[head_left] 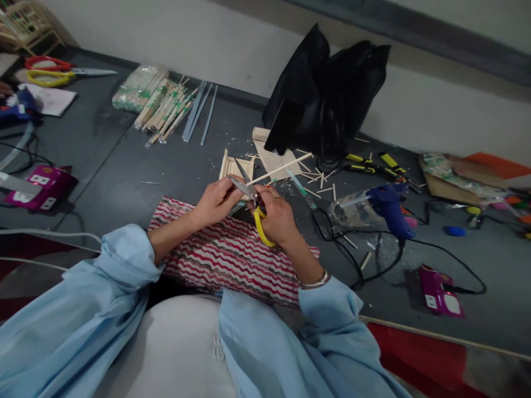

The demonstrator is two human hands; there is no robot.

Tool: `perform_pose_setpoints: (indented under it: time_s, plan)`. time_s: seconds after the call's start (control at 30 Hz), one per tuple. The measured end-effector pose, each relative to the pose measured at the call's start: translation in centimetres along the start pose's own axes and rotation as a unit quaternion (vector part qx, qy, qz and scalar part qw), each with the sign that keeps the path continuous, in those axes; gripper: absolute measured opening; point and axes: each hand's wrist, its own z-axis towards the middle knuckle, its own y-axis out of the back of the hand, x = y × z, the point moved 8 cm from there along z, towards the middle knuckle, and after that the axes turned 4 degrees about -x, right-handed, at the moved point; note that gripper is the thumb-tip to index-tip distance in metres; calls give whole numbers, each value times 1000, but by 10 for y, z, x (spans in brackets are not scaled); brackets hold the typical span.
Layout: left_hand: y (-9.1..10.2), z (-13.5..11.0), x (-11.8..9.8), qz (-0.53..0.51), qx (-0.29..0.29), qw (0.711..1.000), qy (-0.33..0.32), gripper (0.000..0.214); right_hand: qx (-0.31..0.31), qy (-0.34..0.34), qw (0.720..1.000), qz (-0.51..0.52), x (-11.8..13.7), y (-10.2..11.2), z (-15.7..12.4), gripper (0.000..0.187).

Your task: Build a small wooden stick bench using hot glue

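Scissors (264, 232) around a thin stick (286, 167), above a striped cloth

The right hand (274, 213) is closed about the yellow handles, with the blades parted and the stick between them. The left hand (219, 202) has its fingers drawn narrow beside the blades; whether they grip the stick's end, I cannot tell. Just beyond the hands lies a small slatted wooden frame (226, 164), partly hidden by them. The striped cloth (232, 254) spreads beneath both forearms.

Raised characters mark the front of the white shirt (186, 342), too indistinct to read. Green print covers the wrapped stick bundles (164, 110), but no word comes out. The right purple box (440, 292) and the left purple box (41, 187) carry white patches, likewise unreadable.

The table (112, 166) ends in a pale front edge at lower right and meets the wall (199, 41) behind. To the left, its grey top stretches from the cloth to the left purple box, a thin metal piece (149, 183) lying across that space. Room is tighter on the right: cut sticks (321, 179), a looping black cord (359, 271) and a blue glue gun (390, 207) crowd it, and a black bag (352, 83) stands near the wall.
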Motion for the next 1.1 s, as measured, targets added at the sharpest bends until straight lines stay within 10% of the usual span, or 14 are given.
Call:
perform_pose_setpoints:
  time_s: [0.73, 1.1]
  plan:
    - [-3, 0, 10, -23, 28, 998, 50, 47, 9, 18, 1000, -10, 0, -1, 3, 56]
    - [-1, -8, 31, -152, -30, 971, 181, 46, 16, 2, 996, 93, 12, 14, 2, 54]
